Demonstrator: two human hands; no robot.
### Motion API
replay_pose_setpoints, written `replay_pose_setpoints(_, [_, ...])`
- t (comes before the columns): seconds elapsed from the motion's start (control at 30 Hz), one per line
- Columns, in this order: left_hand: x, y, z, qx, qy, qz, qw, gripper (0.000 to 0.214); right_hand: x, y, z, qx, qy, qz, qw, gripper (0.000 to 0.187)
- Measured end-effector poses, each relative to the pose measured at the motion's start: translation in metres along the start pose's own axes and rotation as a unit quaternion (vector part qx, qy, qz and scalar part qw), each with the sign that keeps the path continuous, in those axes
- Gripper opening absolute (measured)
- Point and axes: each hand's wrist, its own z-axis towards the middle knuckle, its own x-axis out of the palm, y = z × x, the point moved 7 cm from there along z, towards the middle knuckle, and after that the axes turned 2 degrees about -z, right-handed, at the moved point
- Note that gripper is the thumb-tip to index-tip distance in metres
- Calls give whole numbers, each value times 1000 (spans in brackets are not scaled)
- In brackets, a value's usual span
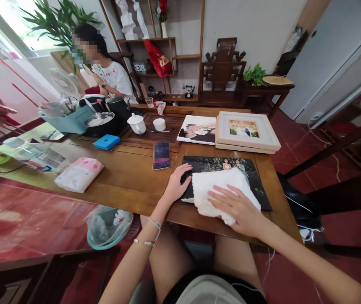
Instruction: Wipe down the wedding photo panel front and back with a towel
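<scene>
Apart, the right hand (240, 209) lies spread on a white cloth (207, 188) over the dark photo panel (210, 164), the left hand (178, 183) rests, thumb spread, at its left edge, and below-left of that hand a lined bin (103, 245) holds white tissue (119, 217)

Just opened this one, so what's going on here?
A person sits at a wooden table with the right hand spread flat on a white cloth, which lies over part of a dark photo print. The left hand rests at the print's left edge. Another person sits across the table.
</scene>
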Motion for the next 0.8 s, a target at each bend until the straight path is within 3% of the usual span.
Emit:
replay_pose_setpoints(0.2, [0,1,-1,8,-3,0,1000,29,-16,-108,0,148,-76,-18,986,64])
replay_pose_setpoints(0.3, [0,1,0,11,-3,0,1000,28,-16,-133,-5,193,-84,-32,977,75])
replay_pose_setpoints(0.4, [1,1,0,10,-2,-1,1000,28,-13,-115,-12,180,-70,-61,979,73])
replay_pose_setpoints(0.63, [1,1,1,0,7,4,1000,28,-13,2,-26,42,-5,-6,999,92])
replay_pose_setpoints(0.7, [1,1,1,-1,9,6,1000,28,-15,9,-23,24,5,15,1000,86])
replay_pose_setpoints(0.8, [1,0,1,-2,11,7,1000,28,-17,-19,-12,34,-8,23,999,74])
